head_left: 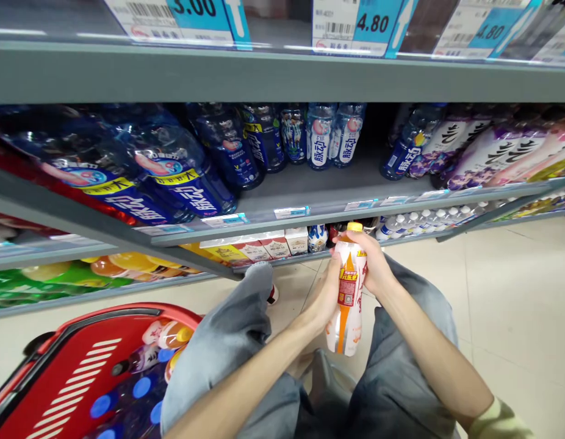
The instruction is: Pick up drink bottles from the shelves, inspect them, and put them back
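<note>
I crouch before a shop shelf and hold a white and orange drink bottle (349, 299) with a yellow cap upright in front of my knees. My left hand (326, 299) wraps round the bottle's left side, fingers closed on it. My right hand (371, 262) grips its upper part from the right, just below the cap. The bottle sits level with the lowest shelf, where small cartons (276, 246) and small white bottles (420, 221) stand in rows.
A red shopping basket (76, 366) with several bottles in it stands on the floor at lower left. The grey middle shelf (310, 195) carries blue drink bottles (191, 177) and purple-labelled ones (484, 155). Price tags (356, 24) line the top edge. Beige floor tiles (515, 292) spread to the right.
</note>
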Demonstrator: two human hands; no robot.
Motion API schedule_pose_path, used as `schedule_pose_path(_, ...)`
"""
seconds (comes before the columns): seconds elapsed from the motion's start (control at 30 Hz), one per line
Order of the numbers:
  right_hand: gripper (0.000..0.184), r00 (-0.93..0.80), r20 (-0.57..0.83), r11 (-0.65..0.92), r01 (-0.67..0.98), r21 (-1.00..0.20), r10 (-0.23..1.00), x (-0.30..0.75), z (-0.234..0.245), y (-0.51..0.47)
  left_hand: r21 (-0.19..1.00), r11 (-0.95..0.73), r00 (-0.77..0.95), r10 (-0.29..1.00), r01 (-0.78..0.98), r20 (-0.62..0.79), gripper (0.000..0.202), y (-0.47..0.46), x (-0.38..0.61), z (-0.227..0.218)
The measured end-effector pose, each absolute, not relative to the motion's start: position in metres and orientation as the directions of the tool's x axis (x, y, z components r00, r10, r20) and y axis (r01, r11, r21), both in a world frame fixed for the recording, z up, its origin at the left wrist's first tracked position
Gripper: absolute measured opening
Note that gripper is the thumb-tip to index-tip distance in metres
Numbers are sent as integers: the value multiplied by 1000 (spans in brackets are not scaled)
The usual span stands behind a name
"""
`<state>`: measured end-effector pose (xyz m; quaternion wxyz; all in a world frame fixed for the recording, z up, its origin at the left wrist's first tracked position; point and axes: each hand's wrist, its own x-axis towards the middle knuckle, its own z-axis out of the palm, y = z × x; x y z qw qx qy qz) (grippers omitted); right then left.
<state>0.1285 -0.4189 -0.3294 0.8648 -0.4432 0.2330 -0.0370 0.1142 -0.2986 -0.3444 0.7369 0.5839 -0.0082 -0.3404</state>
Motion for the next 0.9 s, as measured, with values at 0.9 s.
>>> schedule_pose_path(0.9, 24, 984, -55, 770, -166, -616, 169, 119, -324, -426, 331, 186, 228, -969, 925, -95, 74, -307, 76, -377)
